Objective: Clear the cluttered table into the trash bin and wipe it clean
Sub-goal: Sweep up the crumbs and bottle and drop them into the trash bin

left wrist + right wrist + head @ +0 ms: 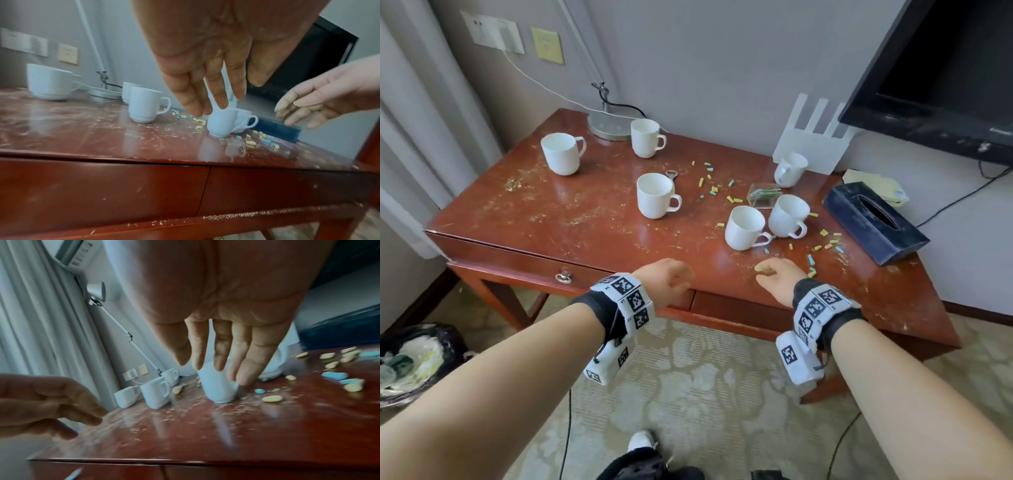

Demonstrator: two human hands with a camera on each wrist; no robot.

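Your bench is fully cluttered, so you look to be at the very start of clearing. The trash bin sits on the floor, well off the left corner, already holding rubbish. Six white mugs stand scattered; the open room lies along the front edge and left half. Coloured pellets and fine crumbs crowd the right side. Your left hand and right hand hover at the front edge, fingers loosely extended, holding nothing. Next, probably gather pellets without knocking the nearest mug.
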